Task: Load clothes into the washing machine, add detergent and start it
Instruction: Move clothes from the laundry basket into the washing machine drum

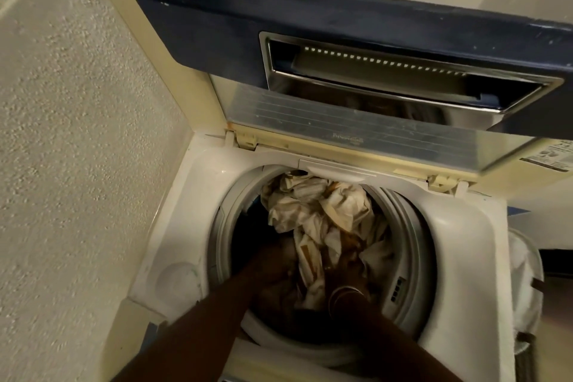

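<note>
Two hands are reaching down into the drum of a white top-loading washing machine, both forearms coming in from the near edge. Writing is showing in two places, and neither is legible: a faint embossed mark on the ribbed grey inner panel of the raised lid, and a printed sticker with black-and-white panels at the right edge.

The lid is standing open, dark blue and scuffed, with a chromed recessed handle reflecting a row of small lights.

The drum is holding the clothes: a crumpled cream cloth with tan markings is piling up against the far side and trailing towards the middle, and a darker brownish garment is lying at the near left.

The left hand is lying on the dark garment; the right hand, with a band round its wrist, is sitting among the folds of the cream cloth. Both are dark and blurred, so whether either one is gripping fabric cannot be told.

A white fabric bag is standing just beside the machine on the right, and a textured pale wall is running along the left.
</note>
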